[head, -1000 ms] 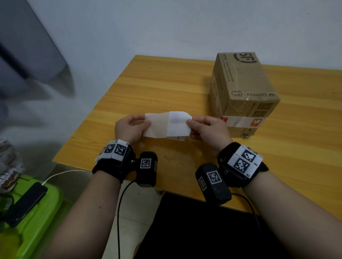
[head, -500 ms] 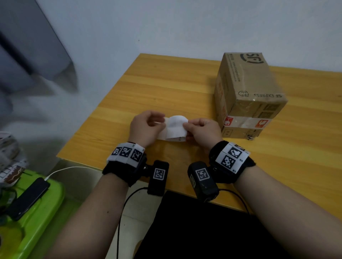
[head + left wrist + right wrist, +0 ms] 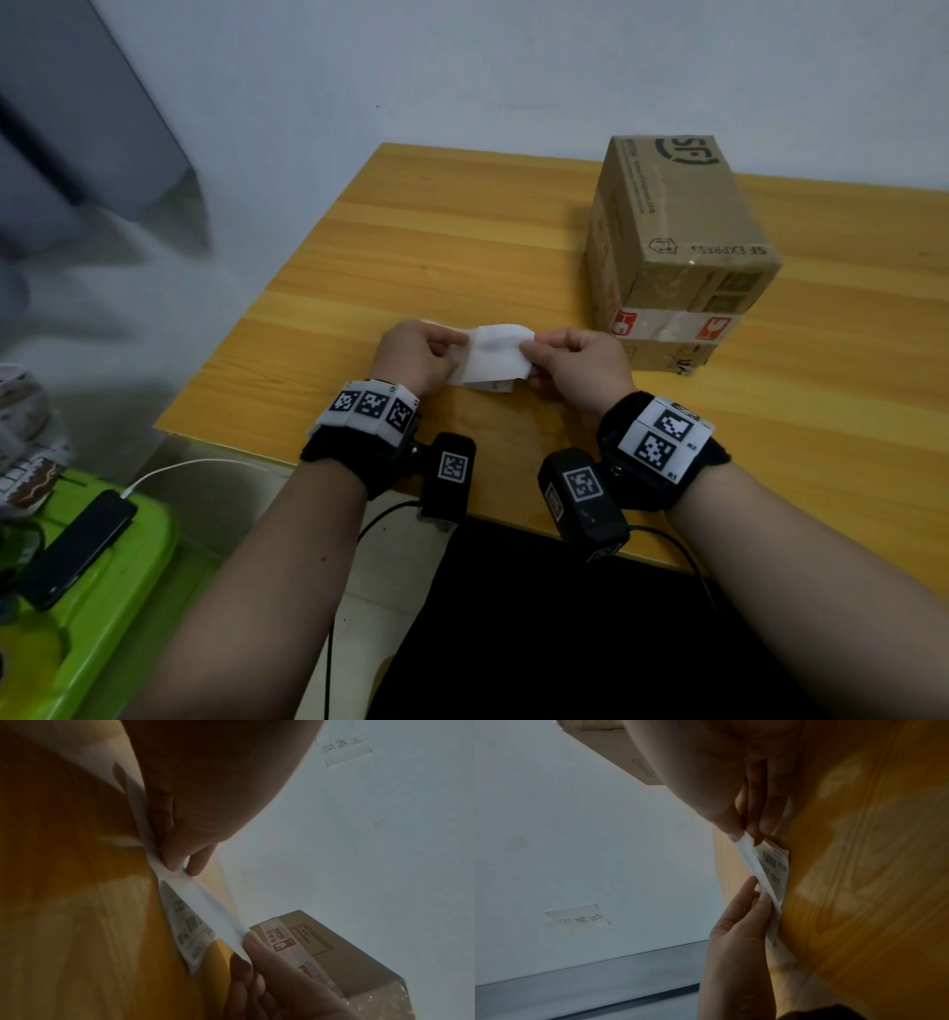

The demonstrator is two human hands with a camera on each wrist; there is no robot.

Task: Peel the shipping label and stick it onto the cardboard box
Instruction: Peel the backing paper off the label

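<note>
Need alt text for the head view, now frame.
Two bare hands, left hand and right hand, pinch opposite ends of a white paper shipping label just above a yellow wooden table. A taped brown cardboard box stands apart, to the right behind them.

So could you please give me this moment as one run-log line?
stage: peeling | left hand: pinches label | right hand: pinches label | box: on table, unlabelled
</note>
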